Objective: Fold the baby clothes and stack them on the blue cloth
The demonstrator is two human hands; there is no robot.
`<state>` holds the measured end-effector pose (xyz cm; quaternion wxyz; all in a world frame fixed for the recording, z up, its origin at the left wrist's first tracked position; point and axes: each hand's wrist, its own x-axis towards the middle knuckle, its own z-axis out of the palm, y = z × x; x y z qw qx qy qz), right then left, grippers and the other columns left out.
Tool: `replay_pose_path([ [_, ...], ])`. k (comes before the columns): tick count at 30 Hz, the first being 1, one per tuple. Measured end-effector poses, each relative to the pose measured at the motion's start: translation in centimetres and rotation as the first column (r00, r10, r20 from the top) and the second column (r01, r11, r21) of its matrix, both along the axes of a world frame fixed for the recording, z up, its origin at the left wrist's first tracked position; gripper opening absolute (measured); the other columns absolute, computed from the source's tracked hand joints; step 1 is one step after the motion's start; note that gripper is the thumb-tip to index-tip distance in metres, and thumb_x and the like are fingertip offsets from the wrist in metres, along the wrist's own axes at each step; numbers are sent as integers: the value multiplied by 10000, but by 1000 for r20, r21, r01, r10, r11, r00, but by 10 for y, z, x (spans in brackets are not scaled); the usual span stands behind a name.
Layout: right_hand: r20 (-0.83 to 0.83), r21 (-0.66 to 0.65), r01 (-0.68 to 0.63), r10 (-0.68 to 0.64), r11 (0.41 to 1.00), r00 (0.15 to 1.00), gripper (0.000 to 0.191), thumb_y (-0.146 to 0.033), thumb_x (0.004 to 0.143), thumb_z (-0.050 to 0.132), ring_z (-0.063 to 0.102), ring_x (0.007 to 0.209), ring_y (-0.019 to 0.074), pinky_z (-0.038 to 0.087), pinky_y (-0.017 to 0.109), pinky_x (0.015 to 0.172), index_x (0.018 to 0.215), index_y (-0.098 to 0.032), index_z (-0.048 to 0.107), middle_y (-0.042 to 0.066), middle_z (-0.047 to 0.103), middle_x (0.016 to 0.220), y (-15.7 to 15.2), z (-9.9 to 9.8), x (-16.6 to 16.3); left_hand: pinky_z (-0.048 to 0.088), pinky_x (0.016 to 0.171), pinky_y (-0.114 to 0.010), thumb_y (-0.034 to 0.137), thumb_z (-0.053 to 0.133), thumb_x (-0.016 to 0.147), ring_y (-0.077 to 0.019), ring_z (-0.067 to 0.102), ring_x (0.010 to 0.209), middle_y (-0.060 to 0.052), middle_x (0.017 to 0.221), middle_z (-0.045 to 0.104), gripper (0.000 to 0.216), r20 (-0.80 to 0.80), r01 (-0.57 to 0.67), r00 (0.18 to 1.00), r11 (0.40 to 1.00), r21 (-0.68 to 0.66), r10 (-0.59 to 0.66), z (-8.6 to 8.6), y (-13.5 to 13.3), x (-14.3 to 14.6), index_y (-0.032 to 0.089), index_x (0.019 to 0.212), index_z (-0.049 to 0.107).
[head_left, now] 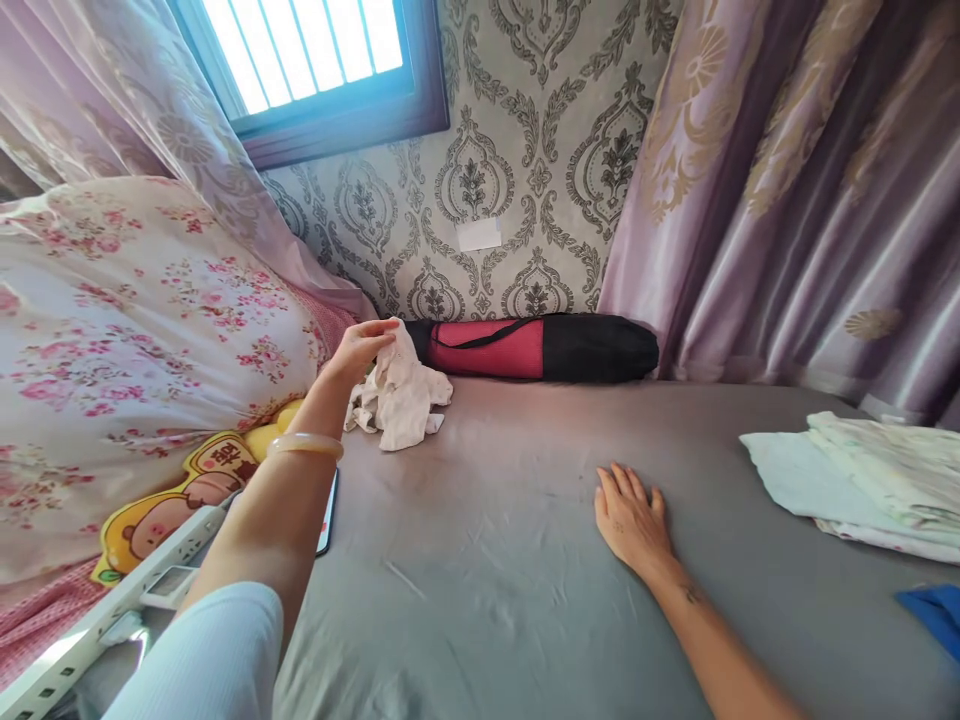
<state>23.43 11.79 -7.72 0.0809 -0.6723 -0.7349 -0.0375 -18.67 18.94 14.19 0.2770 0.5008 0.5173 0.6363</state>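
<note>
My left hand [363, 345] reaches forward with a pale bangle on its wrist. Its fingers pinch the top of a crumpled off-white cloth [405, 395], perhaps a small garment, whose lower part rests on the grey bed sheet [487, 580]. More pale fabric lies bunched just beneath that hand. Farther right, my right hand [634, 515] is laid palm down on the sheet with its fingers spread, holding nothing.
A red and black long bag [487, 348] lies along the wall. Folded pale cloths [885, 480] are stacked at right, near a blue cloth [934, 615]. At left are a phone [328, 515], a power strip [112, 610], a cartoon cushion [161, 525] and a floral cover [150, 330].
</note>
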Motion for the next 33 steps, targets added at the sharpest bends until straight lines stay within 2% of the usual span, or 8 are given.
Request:
replay_pose_path([
  [5, -13, 0, -15, 15, 1000, 1000, 489, -247, 982, 245, 338, 1390, 283, 189, 548, 1113, 1397, -157, 488, 126, 408, 1504, 0, 0, 1, 537, 649, -287, 334, 846, 572, -154, 630, 688, -80, 864, 725, 441, -10, 172, 985, 982, 83, -172, 18, -12, 42, 129, 949, 745],
  [10, -48, 14, -32, 33, 999, 998, 483, -264, 985, 253, 343, 1383, 289, 179, 543, 1117, 1378, -146, 508, 134, 425, 1491, 0, -3, 2, 560, 728, -322, 278, 787, 678, -186, 668, 792, -69, 932, 723, 384, -64, 345, 938, 936, 71, -340, 37, -30, 90, 145, 1035, 736],
  [16, -326, 48, -50, 63, 998, 943, 457, -225, 935, 326, 437, 1325, 264, 262, 528, 1103, 1331, -167, 549, 137, 510, 1419, 4, 3, 9, 558, 767, -337, 138, 735, 672, -216, 685, 871, -51, 987, 713, 477, 6, 568, 823, 823, 8, -568, 19, -50, 140, 184, 1145, 697],
  [18, -536, 71, -50, 80, 996, 840, 451, -240, 913, 338, 537, 1222, 244, 375, 468, 1043, 1281, -163, 586, 140, 583, 1335, 8, 13, 12, 554, 717, -315, 139, 699, 673, -203, 684, 816, -52, 975, 716, 457, 66, 631, 775, 776, -7, -629, 7, -54, 155, 179, 1128, 706],
  [21, -786, 152, -48, 150, 987, 599, 432, -357, 912, 370, 616, 1081, 239, 470, 412, 938, 1171, -151, 648, 139, 669, 1189, 8, 40, 14, 531, 636, -270, 127, 635, 650, -166, 664, 719, -51, 958, 723, 384, 145, 673, 732, 739, 0, -666, -14, -58, 174, 161, 1019, 737],
  [26, -913, 292, -183, 331, 939, 238, 396, -508, 914, 499, 588, 1151, 201, 432, 364, 1009, 1121, -209, 657, 83, 681, 1184, -14, 97, 10, 446, 491, -212, 120, 599, 587, -111, 587, 552, -16, 801, 718, 319, 291, 720, 664, 694, 2, -689, -44, -67, 199, 171, 861, 754],
  [30, -916, 349, -349, 395, 870, 71, 478, -452, 881, 615, 546, 1219, 184, 422, 348, 1032, 1315, -270, 532, 57, 612, 1309, -30, 119, 6, 435, 507, -211, 147, 675, 617, -100, 576, 546, -14, 794, 717, 255, 343, 783, 593, 621, -37, -728, -58, -81, 220, 171, 859, 753],
  [33, -938, 284, -467, 345, 838, 48, 450, -425, 860, 643, 634, 1029, 181, 494, 321, 894, 1264, -239, 577, 53, 687, 1154, -31, 117, 6, 475, 600, -231, 212, 733, 686, -114, 614, 626, -13, 843, 716, 278, 341, 792, 588, 608, -57, -734, -63, -89, 234, 191, 964, 735],
])
